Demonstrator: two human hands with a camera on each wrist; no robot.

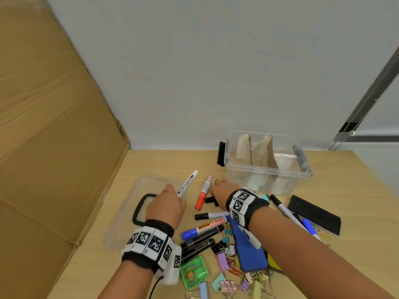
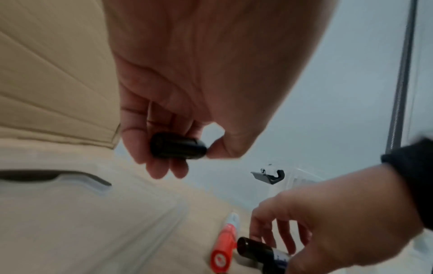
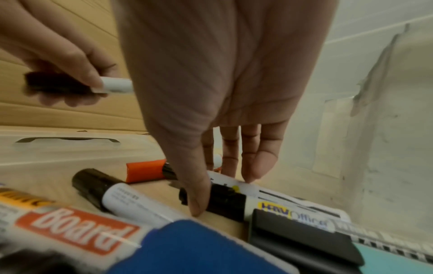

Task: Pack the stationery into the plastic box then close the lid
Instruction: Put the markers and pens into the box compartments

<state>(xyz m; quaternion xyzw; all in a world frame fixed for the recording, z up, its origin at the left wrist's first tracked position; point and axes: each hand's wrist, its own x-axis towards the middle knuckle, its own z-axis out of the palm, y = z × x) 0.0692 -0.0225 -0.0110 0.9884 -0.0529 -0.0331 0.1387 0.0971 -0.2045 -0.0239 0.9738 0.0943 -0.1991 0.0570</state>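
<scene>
The clear plastic box (image 1: pixel 267 171) stands open at the back right, with brown paper dividers inside. Its clear lid (image 1: pixel 129 212) with a black handle lies flat on the left. My left hand (image 1: pixel 168 197) hovers over the lid and grips a white marker (image 1: pixel 188 182) by its black cap (image 2: pixel 178 148). My right hand (image 3: pixel 222 192) reaches down beside the box. Its thumb and fingertips pinch a black-capped white marker (image 3: pixel 227 202) lying on the table. A red marker (image 1: pixel 203 192) lies between the hands.
Several more markers (image 1: pixel 205 228), a blue eraser (image 1: pixel 248 247), a black eraser (image 1: pixel 315 214), a green sharpener (image 1: pixel 194 272) and several binder clips (image 1: pixel 224 257) crowd the near table. A cardboard sheet (image 1: pixel 54 126) leans along the left side. A pale wall stands behind the box.
</scene>
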